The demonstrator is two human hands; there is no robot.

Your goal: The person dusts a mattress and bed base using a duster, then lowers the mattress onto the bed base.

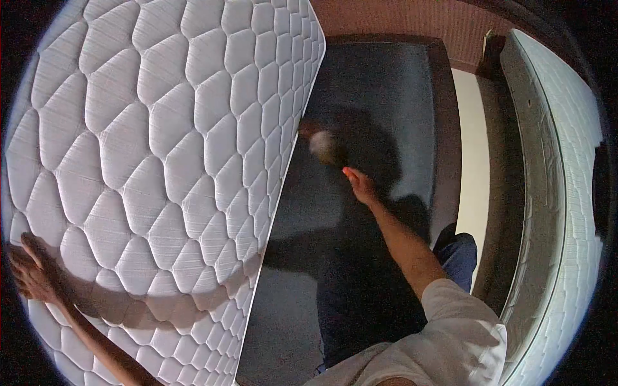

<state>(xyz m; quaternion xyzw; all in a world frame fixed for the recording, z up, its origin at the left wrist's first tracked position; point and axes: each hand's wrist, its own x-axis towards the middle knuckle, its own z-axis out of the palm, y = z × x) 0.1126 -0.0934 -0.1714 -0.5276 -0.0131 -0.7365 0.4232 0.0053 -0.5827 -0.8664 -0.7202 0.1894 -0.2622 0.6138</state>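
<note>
A white quilted mattress point(174, 154) stands tilted up across the left side of the view. Against its face, near the left edge, lies my left hand point(37, 273), open with the fingers apart. My right hand point(362, 185) is closed around the handle end of what looks like a brush point(328, 148). Its pale, rounded head is blurred, so the exact kind is hard to make out. The brush is over the dark bed base point(386, 83), close to the mattress edge. Whether its head touches the base I cannot tell.
A brown frame point(449, 128) borders the base. Beyond it is a strip of pale floor point(473, 174). A second mattress point(547, 161) stands on its side at the right. My knee point(458, 254), in dark blue trousers, is by the frame. A reddish-brown ribbed surface point(393, 22) rises at the back.
</note>
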